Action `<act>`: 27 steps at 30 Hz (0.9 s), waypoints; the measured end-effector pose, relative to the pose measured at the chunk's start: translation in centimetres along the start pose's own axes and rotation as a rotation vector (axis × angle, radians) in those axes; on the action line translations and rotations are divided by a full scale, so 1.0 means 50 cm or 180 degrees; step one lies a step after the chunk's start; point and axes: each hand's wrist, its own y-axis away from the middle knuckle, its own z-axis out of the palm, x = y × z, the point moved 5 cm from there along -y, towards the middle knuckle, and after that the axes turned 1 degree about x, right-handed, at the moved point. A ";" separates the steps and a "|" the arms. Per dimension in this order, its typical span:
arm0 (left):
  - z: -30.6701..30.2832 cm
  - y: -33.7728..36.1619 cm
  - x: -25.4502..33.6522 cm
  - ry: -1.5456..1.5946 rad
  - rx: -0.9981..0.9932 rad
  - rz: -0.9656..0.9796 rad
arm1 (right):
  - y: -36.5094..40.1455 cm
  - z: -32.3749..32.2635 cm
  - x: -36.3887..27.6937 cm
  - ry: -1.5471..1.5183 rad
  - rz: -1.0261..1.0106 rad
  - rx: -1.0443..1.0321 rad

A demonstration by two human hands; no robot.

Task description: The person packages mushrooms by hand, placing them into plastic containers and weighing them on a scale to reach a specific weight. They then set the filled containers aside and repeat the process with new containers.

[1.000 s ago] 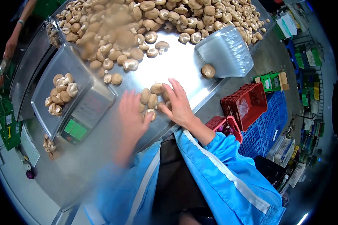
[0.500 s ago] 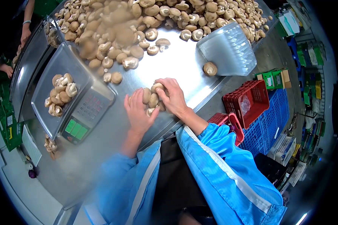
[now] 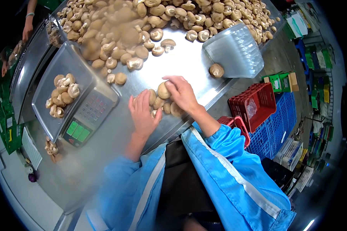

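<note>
Several brown-capped mushrooms [image 3: 158,102] lie in a small cluster on the steel table between my hands. My left hand [image 3: 143,115] cups the near left side of this cluster, fingers and thumb against it; whether a tray lies beneath is hidden. Between thumb and fingers of my right hand [image 3: 182,94] is a single mushroom [image 3: 164,90], at the far edge of the cluster. To the left, a weighing scale [image 3: 90,111] with a green display carries a tray-like pan [image 3: 46,100] holding several mushrooms [image 3: 61,95].
A large mushroom heap [image 3: 158,19] covers the table's far side. Stacked clear plastic trays [image 3: 231,54] stand at the right, a loose mushroom [image 3: 216,70] beside them. Red crates [image 3: 254,104] sit on a blue pallet [image 3: 275,123] below. Another person's arm [image 3: 28,25] shows at upper left.
My right hand has shifted slightly right and lifted its mushroom into plainer view, uncovering more of the cluster. My left hand stays nearly still. The other person's hands at upper left have moved.
</note>
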 end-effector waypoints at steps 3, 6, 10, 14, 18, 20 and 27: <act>0.004 0.001 -0.003 0.0045 -0.0065 -0.0029 | 0.002 0.013 0.005 0.0570 -0.0313 -0.0254; -0.007 -0.001 0.001 -0.0040 -0.0236 -0.0136 | 0.007 0.009 -0.012 0.0394 -0.0444 -0.0098; -0.003 0.005 -0.002 -0.0117 -0.0252 -0.0102 | 0.017 0.015 -0.018 0.0494 -0.0661 -0.0355; 0.008 0.003 -0.002 -0.0103 -0.0241 -0.0057 | 0.030 0.027 -0.004 0.0778 -0.0707 -0.0517; 0.005 0.002 -0.001 -0.0104 -0.0176 -0.0056 | 0.028 0.035 0.005 0.0972 -0.0820 -0.0587; -0.003 0.001 0.000 -0.0056 -0.0220 -0.0068 | 0.028 0.028 0.000 0.1114 -0.1032 -0.0686; -0.066 -0.053 -0.018 0.0084 -0.0379 0.0110 | 0.082 -0.089 -0.023 0.0894 -0.0517 -0.0305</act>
